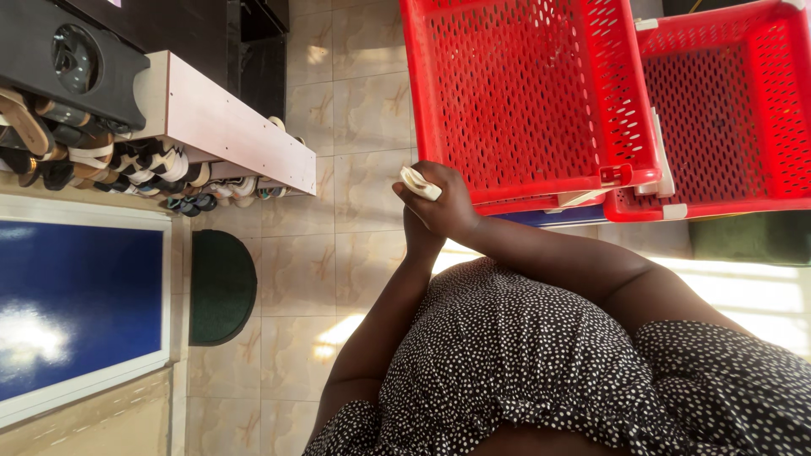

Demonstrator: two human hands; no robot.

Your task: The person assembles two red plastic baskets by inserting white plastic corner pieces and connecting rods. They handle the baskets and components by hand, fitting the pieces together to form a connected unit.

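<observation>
Currently, the right hand [443, 207] is closed over the left hand [416, 230], pinching a small white object [420, 183] near the front edge of the red basket [541, 181]; the left hand's own posture cannot be determined.

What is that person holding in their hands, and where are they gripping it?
A small flat white object sticks out of the clasped hands, gripped at its lower end. What it is, and which hand holds it, cannot be told. The red baskets are not held.
</observation>
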